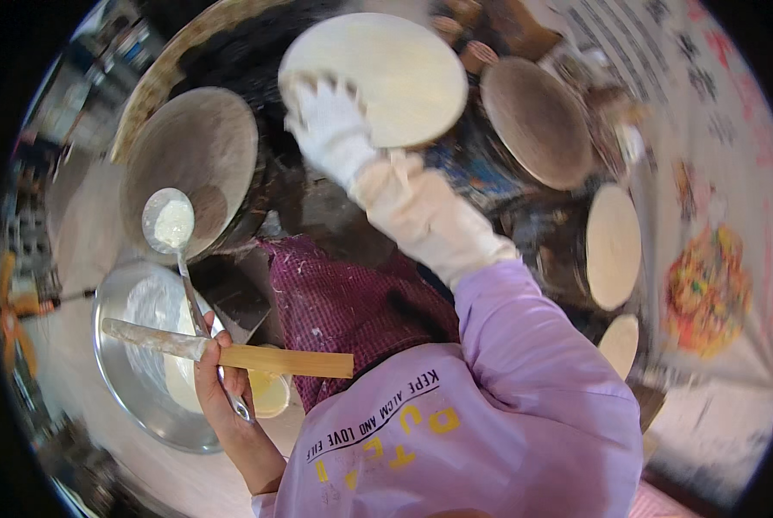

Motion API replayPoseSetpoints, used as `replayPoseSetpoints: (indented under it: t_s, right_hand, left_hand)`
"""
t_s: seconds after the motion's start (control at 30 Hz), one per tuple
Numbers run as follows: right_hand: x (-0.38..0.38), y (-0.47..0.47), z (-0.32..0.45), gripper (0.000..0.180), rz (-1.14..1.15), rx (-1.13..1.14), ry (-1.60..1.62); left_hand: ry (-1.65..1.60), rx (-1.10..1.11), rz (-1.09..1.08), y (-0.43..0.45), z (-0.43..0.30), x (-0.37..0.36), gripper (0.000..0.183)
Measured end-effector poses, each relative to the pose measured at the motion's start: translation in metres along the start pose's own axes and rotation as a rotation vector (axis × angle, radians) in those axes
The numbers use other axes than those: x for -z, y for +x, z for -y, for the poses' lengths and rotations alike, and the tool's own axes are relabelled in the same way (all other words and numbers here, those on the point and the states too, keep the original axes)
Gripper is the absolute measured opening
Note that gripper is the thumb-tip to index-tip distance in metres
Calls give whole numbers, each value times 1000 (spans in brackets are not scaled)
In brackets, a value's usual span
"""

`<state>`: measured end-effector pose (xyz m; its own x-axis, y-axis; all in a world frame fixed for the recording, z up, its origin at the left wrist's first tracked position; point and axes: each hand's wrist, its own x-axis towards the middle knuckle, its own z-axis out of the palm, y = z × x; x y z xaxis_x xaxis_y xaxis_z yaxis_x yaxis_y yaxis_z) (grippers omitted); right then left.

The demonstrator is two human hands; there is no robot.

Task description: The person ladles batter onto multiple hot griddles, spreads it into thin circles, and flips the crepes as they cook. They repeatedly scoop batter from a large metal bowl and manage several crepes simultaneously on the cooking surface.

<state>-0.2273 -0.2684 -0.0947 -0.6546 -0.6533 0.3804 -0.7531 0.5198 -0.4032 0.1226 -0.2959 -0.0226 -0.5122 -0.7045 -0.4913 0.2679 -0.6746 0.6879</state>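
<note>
My left hand, bare, grips a metal ladle and a flat wooden stick together. White batter lies in the ladle's bowl, and the stick's far end is coated with a pale residue. Below them sits a metal basin with white batter inside. My right hand, in a white knit glove with darkened fingertips, has its fingers spread at the left edge of a round griddle plate covered by a pale sheet. Motion blur hides whether the fingertips press on it.
A bare brown-grey round plate stands at left, partly behind the ladle. On the right are another brown plate and two pale-topped ones. A cup of yellow liquid is beside the basin. A printed sheet hangs or lies far right.
</note>
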Motion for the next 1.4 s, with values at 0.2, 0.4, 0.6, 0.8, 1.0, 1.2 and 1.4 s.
replayPoseSetpoints:
  t_s: [0.2, 0.4, 0.6, 0.8, 1.0, 1.2, 1.4]
  right_hand:
    - [41, -253, -38, 37, 119, -422, 334]
    - [143, -454, -30, 33, -85, -978, 248]
    - [215, -606, 26, 34, -449, -1250, -78]
    - [273, -656, 35, 36, -762, -1352, -413]
    - [331, -616, -35, 66, -602, -1503, -749]
    - [345, -601, -116, 94, -305, -1634, -949]
    - [363, -613, -121, 51, -376, -1736, -883]
  left_hand:
    - [17, 197, 331, -5, -12, 17, 40]
    - [48, 395, 557, -34, -16, -11, 38]
    - [76, 618, 724, -47, -24, -37, 37]
    - [171, 608, 810, -85, -23, -69, 38]
    - [206, 631, 853, -106, -6, -91, 38]
    - [232, 625, 863, -111, 12, -107, 38]
    - [262, 579, 862, -120, 23, -116, 38]
